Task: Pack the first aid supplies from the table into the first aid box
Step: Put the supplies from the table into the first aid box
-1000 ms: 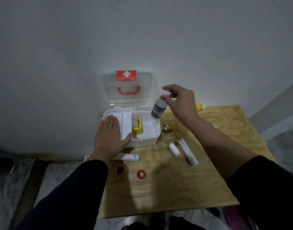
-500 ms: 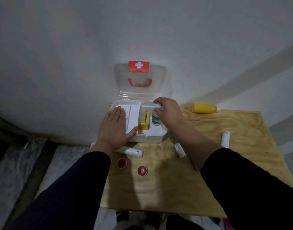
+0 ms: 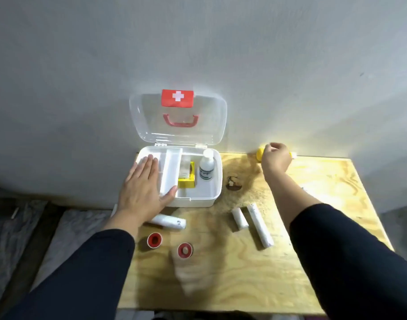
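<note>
First aid box (image 3: 210, 196) sits at table (image 3: 313, 262) back-left edge, lid (image 3: 211, 125) up against wall; bottle (image 3: 206, 167) upright in its right compartment. Two rolls (image 3: 239, 218) lie right of box front; tube (image 3: 169, 221) just before box; two tape spools (image 3: 154, 240) nearer still.

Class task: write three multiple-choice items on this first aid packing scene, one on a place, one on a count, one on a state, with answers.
1. Where is the white bottle?
A. upright inside the box
B. on the floor
C. in the left hand

2. How many red tape rolls lie on the table?
A. none
B. two
C. five

3. The box lid is:
A. shut
B. removed
C. open

Answers: 1 A, it stands in the right compartment. 2 B, one roll and another lie near the front. 3 C, it stands raised against the wall.
</note>
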Motion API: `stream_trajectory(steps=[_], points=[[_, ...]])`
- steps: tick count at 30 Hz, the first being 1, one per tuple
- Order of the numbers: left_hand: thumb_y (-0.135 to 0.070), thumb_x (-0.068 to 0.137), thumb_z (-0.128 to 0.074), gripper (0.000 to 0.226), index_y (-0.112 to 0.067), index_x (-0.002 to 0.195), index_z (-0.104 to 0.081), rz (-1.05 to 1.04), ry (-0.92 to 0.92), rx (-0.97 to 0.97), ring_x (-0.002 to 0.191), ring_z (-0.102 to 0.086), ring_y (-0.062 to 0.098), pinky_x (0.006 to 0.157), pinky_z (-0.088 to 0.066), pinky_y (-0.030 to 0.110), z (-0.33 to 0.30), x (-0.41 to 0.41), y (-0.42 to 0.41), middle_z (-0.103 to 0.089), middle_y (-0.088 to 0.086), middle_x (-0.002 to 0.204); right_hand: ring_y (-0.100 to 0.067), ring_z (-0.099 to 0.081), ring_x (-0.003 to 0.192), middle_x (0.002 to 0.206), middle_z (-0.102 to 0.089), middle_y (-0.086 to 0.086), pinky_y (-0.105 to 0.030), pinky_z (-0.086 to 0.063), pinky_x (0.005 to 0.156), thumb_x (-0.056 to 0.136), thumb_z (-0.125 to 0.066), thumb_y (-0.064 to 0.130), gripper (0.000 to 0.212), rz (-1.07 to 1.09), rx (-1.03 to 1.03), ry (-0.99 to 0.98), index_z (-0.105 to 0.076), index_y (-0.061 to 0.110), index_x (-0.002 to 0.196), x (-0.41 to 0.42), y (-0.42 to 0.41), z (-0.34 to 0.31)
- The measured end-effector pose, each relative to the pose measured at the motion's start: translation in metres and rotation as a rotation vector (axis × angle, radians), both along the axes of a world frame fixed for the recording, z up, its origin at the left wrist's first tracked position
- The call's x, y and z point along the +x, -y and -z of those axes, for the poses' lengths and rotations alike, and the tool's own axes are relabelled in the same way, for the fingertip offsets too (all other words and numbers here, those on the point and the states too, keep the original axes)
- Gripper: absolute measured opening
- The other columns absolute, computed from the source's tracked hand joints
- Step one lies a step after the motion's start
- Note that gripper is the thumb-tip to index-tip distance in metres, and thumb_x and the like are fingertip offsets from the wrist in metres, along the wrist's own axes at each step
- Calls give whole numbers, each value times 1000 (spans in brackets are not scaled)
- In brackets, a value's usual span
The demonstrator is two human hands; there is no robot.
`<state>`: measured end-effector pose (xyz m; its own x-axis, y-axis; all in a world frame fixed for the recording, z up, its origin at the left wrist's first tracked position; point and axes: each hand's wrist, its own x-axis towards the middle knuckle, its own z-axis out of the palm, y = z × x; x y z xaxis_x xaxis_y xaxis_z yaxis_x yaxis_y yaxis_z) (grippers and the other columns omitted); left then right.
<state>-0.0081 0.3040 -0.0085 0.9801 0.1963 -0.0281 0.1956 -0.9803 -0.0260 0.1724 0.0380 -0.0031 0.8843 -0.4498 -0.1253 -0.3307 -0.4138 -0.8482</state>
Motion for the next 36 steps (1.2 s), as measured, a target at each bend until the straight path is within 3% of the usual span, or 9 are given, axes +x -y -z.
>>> stream_trajectory(steps=[4, 8, 10, 12, 14, 18, 23, 28, 36], points=[[-73, 76, 7, 101, -5, 150, -5, -2, -17, 25, 148, 0, 19, 120, 1, 36, 1, 0, 0, -3, 9, 160, -33, -57, 115, 129, -58, -14, -36, -48, 91, 87, -60, 22, 42, 319, 230, -191, -52, 8, 126, 28, 29, 8], [-72, 75, 6, 100, -5, 150, -3, -10, -30, 18, 148, 2, 18, 120, 1, 36, -2, 1, 1, -1, 9, 160, -27, -59, 93, 122, -62, -12, -31, -48, 43, 79, -67, 15, 48, 395, 527, -286, -53, 7, 124, 42, 45, 13], [-71, 75, 6, 100, -5, 150, -3, -11, -35, 31, 148, 2, 18, 120, 0, 36, -2, 1, 2, -1, 9, 160, -23, -56, 83, 108, -64, -8, -27, -44, 34, 78, -70, 15, 45, 407, 634, -303, -58, 10, 121, 45, 50, 15], [-71, 76, 5, 100, -5, 150, -4, -11, -39, 28, 148, 2, 18, 120, 0, 36, -2, 1, 2, -1, 9, 160, -20, -55, 67, 86, -60, -5, -27, -45, 44, 73, -75, 18, 43, 329, 622, -322, -61, 11, 114, 46, 51, 15], [-72, 76, 3, 100, -5, 150, -6, -12, -33, 12, 148, 0, 18, 120, 0, 36, -2, 1, 2, -4, 9, 160, -20, -50, 61, 89, -56, -7, -26, -43, 48, 70, -78, 15, 42, 273, 637, -348, -59, 13, 106, 46, 48, 11], [-72, 77, 1, 100, -5, 150, -8, -6, -26, 14, 148, -1, 18, 120, 1, 35, -2, 0, 3, -5, 9, 160, -30, -62, 101, 117, -58, -11, -38, -57, 81, 75, -78, 16, 53, 283, 739, -302, -55, 16, 123, 46, 40, 3], [-73, 76, 4, 100, -6, 151, -5, -7, -39, 28, 148, 2, 17, 120, 3, 34, -3, -1, 2, -3, 8, 160, -30, -65, 96, 90, -61, -4, -47, -57, 87, 82, -71, 21, 29, 127, 492, -93, -62, 10, 106, 20, 30, -9], [-72, 79, 7, 98, -7, 151, -6, -7, -39, 18, 148, 2, 17, 120, 2, 34, -6, -1, 4, -3, 8, 161, -20, -64, 95, 97, -65, 1, -46, -56, 89, 82, -71, 29, 35, -194, 235, 116, -63, 15, 112, -22, 11, -56], [-71, 83, -8, 95, -3, 149, -12, 2, -49, 29, 148, -8, 22, 120, -4, 38, -11, -2, 6, -14, 13, 159, -9, -67, 84, 91, -69, 1, -37, -59, 83, 81, -72, 25, 28, -491, 220, 266, -65, 15, 106, -87, -37, -105]])
